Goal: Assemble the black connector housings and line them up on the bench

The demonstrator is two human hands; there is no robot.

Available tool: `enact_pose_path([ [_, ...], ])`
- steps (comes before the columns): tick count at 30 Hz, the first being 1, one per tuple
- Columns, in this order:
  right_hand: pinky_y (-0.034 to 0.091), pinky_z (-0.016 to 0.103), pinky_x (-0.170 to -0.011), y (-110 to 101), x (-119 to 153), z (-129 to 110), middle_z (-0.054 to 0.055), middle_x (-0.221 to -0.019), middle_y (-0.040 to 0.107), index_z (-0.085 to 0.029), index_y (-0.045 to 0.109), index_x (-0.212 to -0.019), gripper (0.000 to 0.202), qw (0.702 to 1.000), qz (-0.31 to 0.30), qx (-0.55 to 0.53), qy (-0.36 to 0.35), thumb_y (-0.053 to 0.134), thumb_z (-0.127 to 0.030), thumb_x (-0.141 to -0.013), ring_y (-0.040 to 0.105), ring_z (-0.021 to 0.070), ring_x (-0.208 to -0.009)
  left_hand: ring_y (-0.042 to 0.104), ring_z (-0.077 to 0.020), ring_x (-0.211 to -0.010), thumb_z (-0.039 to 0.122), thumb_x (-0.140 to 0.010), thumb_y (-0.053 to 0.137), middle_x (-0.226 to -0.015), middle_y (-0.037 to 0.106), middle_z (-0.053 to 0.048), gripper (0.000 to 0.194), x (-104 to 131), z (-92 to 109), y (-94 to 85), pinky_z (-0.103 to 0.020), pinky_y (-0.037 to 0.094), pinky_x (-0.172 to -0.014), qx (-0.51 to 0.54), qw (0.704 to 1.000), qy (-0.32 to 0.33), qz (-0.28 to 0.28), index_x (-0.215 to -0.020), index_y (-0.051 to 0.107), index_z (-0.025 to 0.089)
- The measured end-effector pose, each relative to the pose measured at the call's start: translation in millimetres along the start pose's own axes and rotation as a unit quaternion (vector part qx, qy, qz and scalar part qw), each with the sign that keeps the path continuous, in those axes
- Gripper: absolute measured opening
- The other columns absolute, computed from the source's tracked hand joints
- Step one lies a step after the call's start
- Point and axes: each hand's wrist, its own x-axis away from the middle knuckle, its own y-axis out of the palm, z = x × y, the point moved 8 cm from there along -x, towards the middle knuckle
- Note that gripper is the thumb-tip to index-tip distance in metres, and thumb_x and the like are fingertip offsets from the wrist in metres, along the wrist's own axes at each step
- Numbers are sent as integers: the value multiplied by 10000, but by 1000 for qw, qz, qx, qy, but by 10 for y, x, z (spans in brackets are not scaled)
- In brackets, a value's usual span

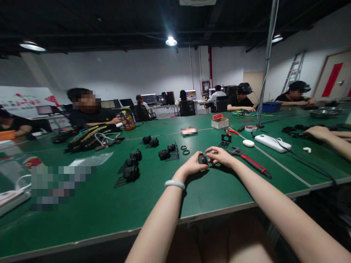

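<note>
My left hand (192, 163), with a pale bangle at its wrist, grips a small black cylindrical part (203, 160) that looks like a camera lens. Close to the part's right side is my right hand (220, 157), its fingers apart and lightly bent; whether a fingertip touches the part is unclear. Two black rings (186, 152) lie beyond my left hand. A black plate with a round hole (226, 138) rests past my right hand. Beside the right wrist lies an adjustable wrench (253, 164) with a red and black handle. Several black lens-like units on brackets (131, 173) stand to the left.
On the right are a white power strip (272, 143) with its cable, a white mouse (248, 143), a tape roll (250, 128) and a metal pole (265, 65). A small box (219, 123) sits farther back. Left are a bottle (127, 121) and cable bundles (87, 138). Co-workers sit around the green table (153, 204).
</note>
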Motion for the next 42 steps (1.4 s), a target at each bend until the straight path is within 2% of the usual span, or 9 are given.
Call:
enact_pose_path([
  [2,387,153,-404,-28,-11,-7,-6,-622,509,-167,509,-879,314,999,15,39,-8,553,-358,-634,487,63,-507,472,-139,-749,290,-529,600,-842,501,-15,527,-2,6,-11,-267,392,-675,-4,1000,0,7,-996,406,142],
  [5,408,175,-434,-9,-5,-12,6,-666,538,-156,514,-880,337,998,4,59,-12,590,-326,-599,492,62,-498,471,-140,-752,293,-522,608,-842,497,-18,542,-4,14,9,-261,393,-668,8,1000,-2,-5,-999,401,139],
  [11,461,240,-566,59,39,-41,54,-838,563,-152,505,-943,423,998,-39,50,-18,634,-250,-553,545,107,-640,469,-141,-767,293,-532,603,-852,494,-16,532,0,43,32,-250,394,-660,25,1000,6,-14,-998,395,145],
  [18,467,257,-589,81,58,-30,59,-856,564,-162,483,-986,429,998,-54,22,-3,610,-215,-579,554,107,-640,470,-145,-762,292,-502,621,-829,492,-12,544,15,38,16,-262,391,-672,26,1000,-1,-4,-982,414,140],
  [28,460,263,-563,29,24,-23,39,-728,598,-134,504,-896,403,996,-35,79,-14,640,-240,-532,558,123,-614,466,-124,-708,314,-504,613,-818,490,-8,571,-1,0,25,-236,389,-622,18,1000,-12,1,-1007,399,149],
  [34,449,264,-580,-40,-20,15,37,-739,595,-134,505,-796,384,993,-13,114,-30,669,-284,-482,557,134,-650,463,-129,-733,330,-503,614,-858,492,-14,577,-9,23,14,-232,384,-628,4,1000,-12,-6,-1008,400,154],
  [42,443,266,-597,-45,-28,23,40,-772,588,-140,496,-788,380,989,-12,140,-48,659,-308,-489,553,147,-701,465,-133,-741,337,-502,620,-861,492,-16,596,-29,-32,27,-234,385,-628,7,1000,-13,-5,-1022,392,157],
])
